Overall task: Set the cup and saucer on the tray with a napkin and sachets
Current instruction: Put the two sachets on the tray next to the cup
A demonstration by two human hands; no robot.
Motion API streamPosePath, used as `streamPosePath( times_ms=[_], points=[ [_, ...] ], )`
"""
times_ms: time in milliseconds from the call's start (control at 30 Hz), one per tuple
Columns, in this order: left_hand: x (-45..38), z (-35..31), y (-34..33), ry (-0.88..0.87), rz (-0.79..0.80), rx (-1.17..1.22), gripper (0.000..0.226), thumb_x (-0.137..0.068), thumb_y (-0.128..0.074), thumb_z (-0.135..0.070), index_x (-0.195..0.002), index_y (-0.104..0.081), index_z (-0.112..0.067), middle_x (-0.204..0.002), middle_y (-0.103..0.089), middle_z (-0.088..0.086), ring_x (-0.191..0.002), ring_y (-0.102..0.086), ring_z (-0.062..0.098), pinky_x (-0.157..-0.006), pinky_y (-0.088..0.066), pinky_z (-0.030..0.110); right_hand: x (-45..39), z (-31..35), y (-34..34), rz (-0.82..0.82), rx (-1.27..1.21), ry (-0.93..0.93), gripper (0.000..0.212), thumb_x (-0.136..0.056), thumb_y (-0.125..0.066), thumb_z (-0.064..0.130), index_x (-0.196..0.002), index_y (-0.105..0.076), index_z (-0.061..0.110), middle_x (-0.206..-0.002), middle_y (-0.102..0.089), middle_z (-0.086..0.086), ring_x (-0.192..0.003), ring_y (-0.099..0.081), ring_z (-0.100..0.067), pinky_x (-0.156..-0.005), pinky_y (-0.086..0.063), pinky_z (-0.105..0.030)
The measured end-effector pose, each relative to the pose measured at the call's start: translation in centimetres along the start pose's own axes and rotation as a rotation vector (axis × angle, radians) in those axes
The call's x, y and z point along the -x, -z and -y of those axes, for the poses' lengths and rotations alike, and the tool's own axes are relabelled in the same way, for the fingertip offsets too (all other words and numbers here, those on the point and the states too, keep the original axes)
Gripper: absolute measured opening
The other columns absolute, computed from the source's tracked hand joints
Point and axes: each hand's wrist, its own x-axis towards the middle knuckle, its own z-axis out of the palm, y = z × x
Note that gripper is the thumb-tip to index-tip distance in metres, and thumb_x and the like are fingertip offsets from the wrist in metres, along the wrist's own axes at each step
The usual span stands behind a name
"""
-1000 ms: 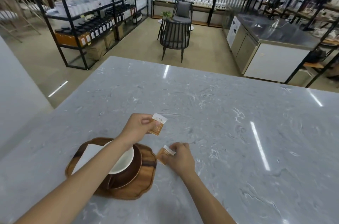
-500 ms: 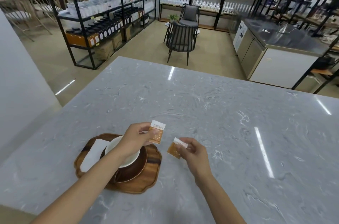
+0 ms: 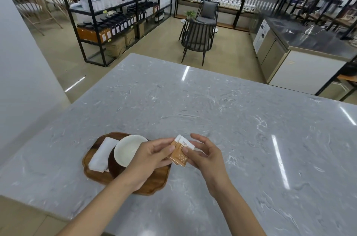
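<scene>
A scalloped wooden tray [image 3: 154, 179] lies on the grey marble counter at lower left. On it stands a white cup [image 3: 127, 148] on a dark brown saucer [image 3: 114, 166], with a folded white napkin [image 3: 102, 155] to their left. Two orange-and-white sachets [image 3: 180, 152] are stacked together just right of the tray, above the counter. My left hand [image 3: 148, 158] pinches their left side while reaching over the tray. My right hand [image 3: 204, 155] pinches their right side, its other fingers spread.
The marble counter [image 3: 222, 116] stretches far ahead and to the right. Its near edge runs at lower left. Beyond it are black shelving racks [image 3: 116, 8] with bottles, two dark chairs [image 3: 197, 36] and a steel-topped cabinet [image 3: 301, 52].
The two hands came together. The sachet in my left hand and the one in my right hand are now stacked as a pair held between both hands.
</scene>
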Motion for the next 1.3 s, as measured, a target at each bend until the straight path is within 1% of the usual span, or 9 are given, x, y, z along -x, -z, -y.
streamPosePath(
  times_ms=[233, 367, 567, 667, 800, 867, 967, 1100, 1300],
  points=[
    [1.8, 1.9, 0.1, 0.019, -0.015, 0.025, 0.038, -0.085, -0.079, -0.025, -0.122, -0.073, -0.027, -0.121, -0.076, 0.005, -0.117, -0.07, 0.022, -0.099, -0.057, 0.034, 0.6, -1.1, -0.3, 0.029, -0.001, -0.029, 0.027, -0.083, -0.084, 0.015, -0.107, -0.074, 0.02, -0.097, -0.081, -0.008, -0.093, -0.078, -0.025, -0.075, -0.061, -0.025],
    [2.9, 3.7, -0.6, 0.012, -0.189, 0.019, 0.026, -0.09, -0.074, -0.017, -0.115, -0.076, -0.024, -0.113, -0.079, 0.005, -0.112, -0.072, 0.023, -0.102, -0.055, 0.039, 1.1, -2.3, -0.3, 0.031, -0.033, -0.075, 0.012, -0.091, -0.077, 0.018, -0.102, -0.076, 0.021, -0.095, -0.081, -0.009, -0.093, -0.078, -0.022, -0.077, -0.06, -0.022],
    [4.7, 7.1, -1.9, -0.016, -0.458, 0.09, 0.02, -0.087, -0.077, -0.014, -0.105, -0.079, -0.025, -0.105, -0.08, 0.002, -0.103, -0.075, 0.018, -0.088, -0.061, 0.027, 1.2, -4.4, 0.1, 0.018, -0.013, -0.123, 0.012, -0.094, -0.072, 0.013, -0.097, -0.08, 0.021, -0.094, -0.081, -0.007, -0.092, -0.078, -0.019, -0.076, -0.06, -0.019],
    [5.5, 8.7, -1.8, -0.053, -0.582, -0.074, 0.023, -0.086, -0.078, -0.011, -0.102, -0.08, -0.028, -0.101, -0.081, -0.006, -0.099, -0.076, 0.012, -0.089, -0.06, 0.031, 0.7, -5.5, -0.1, 0.018, 0.024, -0.141, 0.011, -0.092, -0.074, 0.01, -0.095, -0.08, 0.018, -0.09, -0.081, -0.007, -0.086, -0.078, -0.017, -0.072, -0.059, -0.018],
    [6.6, 9.6, -1.4, -0.119, -0.615, -0.413, 0.038, -0.089, -0.076, -0.014, -0.093, -0.076, -0.052, -0.092, -0.079, -0.022, -0.089, -0.073, 0.001, -0.074, -0.054, 0.009, -0.3, -7.4, -0.8, 0.063, 0.083, -0.187, 0.011, -0.093, -0.073, 0.006, -0.097, -0.08, 0.013, -0.089, -0.082, -0.007, -0.086, -0.078, -0.015, -0.072, -0.06, -0.019],
    [6.9, 9.9, -0.8, -0.099, -0.655, -0.634, 0.035, -0.088, -0.077, -0.022, -0.098, -0.072, -0.055, -0.088, -0.075, -0.018, -0.086, -0.067, 0.004, -0.072, -0.051, 0.01, -1.0, -8.3, -1.1, 0.06, 0.145, -0.198, 0.011, -0.092, -0.073, 0.006, -0.097, -0.08, 0.012, -0.088, -0.082, -0.005, -0.085, -0.078, -0.016, -0.072, -0.06, -0.021],
    [7.5, 10.2, -0.1, -0.124, -0.665, -0.771, 0.031, -0.089, -0.075, -0.021, -0.111, -0.076, -0.043, -0.094, -0.064, -0.012, -0.088, -0.063, 0.006, -0.077, -0.056, 0.023, -2.1, -9.2, -1.6, 0.025, 0.307, -0.145, 0.01, -0.089, -0.075, 0.011, -0.09, -0.082, 0.018, -0.081, -0.081, 0.004, -0.075, -0.076, -0.008, -0.065, -0.056, -0.015],
    [8.0, 10.7, 0.2, -0.184, -0.65, -0.959, 0.035, -0.088, -0.074, -0.021, -0.121, -0.074, -0.034, -0.097, -0.068, -0.014, -0.087, -0.058, 0.002, -0.069, -0.053, 0.016, -3.0, -10.1, -2.4, -0.019, 0.447, -0.048, 0.006, -0.088, -0.077, 0.016, -0.087, -0.081, 0.021, -0.072, -0.077, 0.011, -0.063, -0.071, 0.0, -0.057, -0.05, -0.009],
    [8.3, 12.5, 0.6, -0.334, -0.647, -1.195, 0.034, -0.089, -0.068, -0.023, -0.122, -0.075, -0.023, -0.117, -0.074, -0.016, -0.099, -0.054, 0.008, -0.074, -0.058, 0.023, -3.3, -10.3, -2.8, -0.013, 0.531, 0.038, 0.006, -0.091, -0.075, 0.023, -0.092, -0.079, 0.026, -0.08, -0.077, 0.014, -0.076, -0.071, 0.0, -0.065, -0.052, -0.009]
  ],
)
